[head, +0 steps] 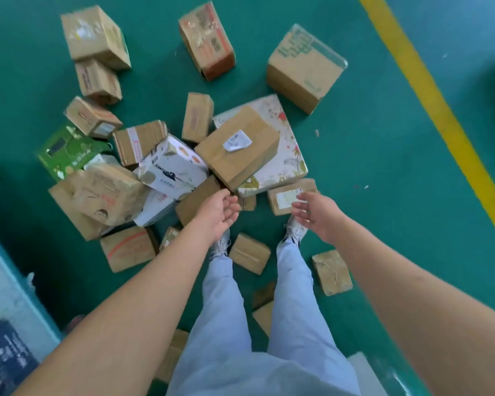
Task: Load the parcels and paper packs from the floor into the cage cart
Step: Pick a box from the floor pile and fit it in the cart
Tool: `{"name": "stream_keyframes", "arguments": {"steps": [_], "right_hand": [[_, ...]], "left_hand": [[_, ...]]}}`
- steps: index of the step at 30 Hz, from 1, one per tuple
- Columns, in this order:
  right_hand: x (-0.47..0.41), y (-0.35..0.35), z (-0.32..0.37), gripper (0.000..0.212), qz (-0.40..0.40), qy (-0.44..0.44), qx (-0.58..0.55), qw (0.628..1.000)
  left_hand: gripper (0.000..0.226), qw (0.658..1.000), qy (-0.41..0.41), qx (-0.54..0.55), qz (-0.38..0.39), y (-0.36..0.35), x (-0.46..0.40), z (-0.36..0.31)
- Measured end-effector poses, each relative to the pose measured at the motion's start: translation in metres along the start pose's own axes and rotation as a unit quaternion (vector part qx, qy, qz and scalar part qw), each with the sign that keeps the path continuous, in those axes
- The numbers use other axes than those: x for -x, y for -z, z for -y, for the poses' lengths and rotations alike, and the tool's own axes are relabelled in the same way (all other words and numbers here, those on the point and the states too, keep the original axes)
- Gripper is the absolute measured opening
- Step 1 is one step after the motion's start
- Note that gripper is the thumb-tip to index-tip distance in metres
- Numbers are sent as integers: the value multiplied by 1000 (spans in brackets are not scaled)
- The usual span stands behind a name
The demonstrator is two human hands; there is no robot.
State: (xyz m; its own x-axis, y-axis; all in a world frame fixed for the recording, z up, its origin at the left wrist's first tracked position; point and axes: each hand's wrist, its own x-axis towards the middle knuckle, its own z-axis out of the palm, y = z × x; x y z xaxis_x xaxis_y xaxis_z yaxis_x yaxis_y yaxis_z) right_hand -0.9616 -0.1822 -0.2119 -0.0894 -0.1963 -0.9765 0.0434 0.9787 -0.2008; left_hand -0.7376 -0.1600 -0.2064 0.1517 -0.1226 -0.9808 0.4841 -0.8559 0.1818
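Observation:
Several cardboard parcels lie scattered on the green floor in front of my feet. A brown box with a peeling white label [237,147] sits tilted on a flat floral-printed pack [286,155]. A small labelled parcel [286,197] lies just right of them. My left hand [220,212] hovers palm-up with relaxed fingers just below the brown box, holding nothing. My right hand [317,214] reaches out beside the small labelled parcel, fingers spread and empty. A white printed pack [172,167] and a green pack [69,151] lie in the heap to the left.
Bigger boxes stand farther off: [96,37], [206,40], [305,67]. Small parcels lie by my legs, one between my feet [249,252], one to the right [332,271]. A yellow floor line [429,92] runs along the right. A pale blue structure edge [15,295] borders the lower left.

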Motion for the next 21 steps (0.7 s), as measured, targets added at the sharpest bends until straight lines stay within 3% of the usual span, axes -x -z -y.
{"name": "stream_keyframes", "arguments": {"steps": [8, 16, 21], "right_hand": [[-186, 37, 8, 25, -10, -28, 90, 996], [-373, 44, 2, 39, -41, -21, 186, 981], [-448, 36, 7, 44, -78, 47, 283, 955]], "left_hand": [[16, 999, 28, -33, 5, -77, -173, 19], [26, 995, 56, -71, -32, -89, -345, 59], [69, 991, 63, -77, -95, -81, -424, 70]]}}
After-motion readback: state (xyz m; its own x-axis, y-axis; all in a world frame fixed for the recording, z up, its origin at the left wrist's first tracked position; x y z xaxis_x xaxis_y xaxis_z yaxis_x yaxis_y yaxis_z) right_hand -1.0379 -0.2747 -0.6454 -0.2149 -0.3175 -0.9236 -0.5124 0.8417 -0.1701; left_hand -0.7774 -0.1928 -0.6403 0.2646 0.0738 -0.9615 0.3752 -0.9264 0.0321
